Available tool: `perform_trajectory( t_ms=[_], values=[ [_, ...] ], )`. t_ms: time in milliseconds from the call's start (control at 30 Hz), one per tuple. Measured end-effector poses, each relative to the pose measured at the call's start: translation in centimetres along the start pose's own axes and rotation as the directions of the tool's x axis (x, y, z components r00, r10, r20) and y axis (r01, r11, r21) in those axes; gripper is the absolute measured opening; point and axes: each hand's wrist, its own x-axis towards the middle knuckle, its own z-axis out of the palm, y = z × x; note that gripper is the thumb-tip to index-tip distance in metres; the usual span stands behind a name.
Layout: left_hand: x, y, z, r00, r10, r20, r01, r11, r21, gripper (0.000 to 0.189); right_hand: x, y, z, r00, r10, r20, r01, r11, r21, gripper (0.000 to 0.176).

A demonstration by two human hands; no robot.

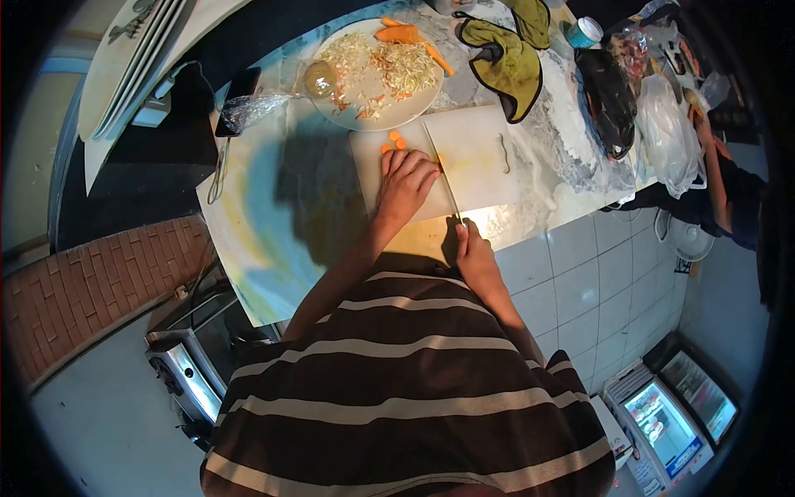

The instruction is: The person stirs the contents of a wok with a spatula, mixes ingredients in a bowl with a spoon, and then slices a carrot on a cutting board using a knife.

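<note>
Nearest the camera spreads the person's dark brown garment with cream stripes [389, 406], its upper edge close to the patterned desk in blue, white and yellow [252, 224]. On that desk, just in front of the body, lies a white rectangular cutting board [479, 178].

The right grip [477, 255] is closed around the handle end of a long, thin-bladed metal knife [449, 190], whose blade points away from the body across the board. The left grip [407, 178] is palm down on the board, left of the blade, fingers close together and fingertips by the metal. A small orange carrot piece [441, 158] shows at the blade there; the fingers hide the rest, so I cannot tell whether they clamp it or only press on it. Round orange carrot slices [395, 135] lie on the board beyond the left knuckles.

The carrot is probably light, firm and crisp, slippery where cut and apt to roll; it is best steadied from above with fingertips tucked back. The knife looks stiff and fairly light, safely held only by its handle.

Beyond the board, a large white round plate [364, 123] carries pale shredded vegetables [407, 74] and larger orange carrot pieces [397, 34]. Right of it lies a yellow-green cloth with black edging [507, 70].
</note>
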Motion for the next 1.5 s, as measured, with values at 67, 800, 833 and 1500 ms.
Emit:
perform_trajectory(
  t_ms=[67, 800, 833, 1500],
  values=[
    [0.0, 0.0, 0.1, 1.000, 0.010, -0.010, -0.009, 1.000, 0.023, 0.014, 0.4, 0.1, 0.0, 1.000, -0.015, -0.020, 0.015, 1.000, -0.027, 0.045],
    [-0.2, 0.0, 0.4, 1.000, -0.012, -0.014, 0.012, 1.000, 0.023, 0.018, -1.5, 2.1, -1.1, 0.998, -0.051, -0.045, 0.054, 0.996, 0.070, 0.050],
    [-0.3, 0.0, 0.3, 1.000, -0.017, -0.015, 0.017, 1.000, 0.022, 0.018, -1.5, 2.2, -1.0, 0.999, -0.041, -0.036, 0.043, 0.997, 0.061, 0.051],
    [-0.3, -0.1, 0.3, 0.999, -0.012, -0.043, 0.012, 1.000, 0.002, 0.013, -2.4, 1.1, -1.3, 0.999, -0.026, -0.018, 0.026, 1.000, -0.009, 0.048]
  ],
)
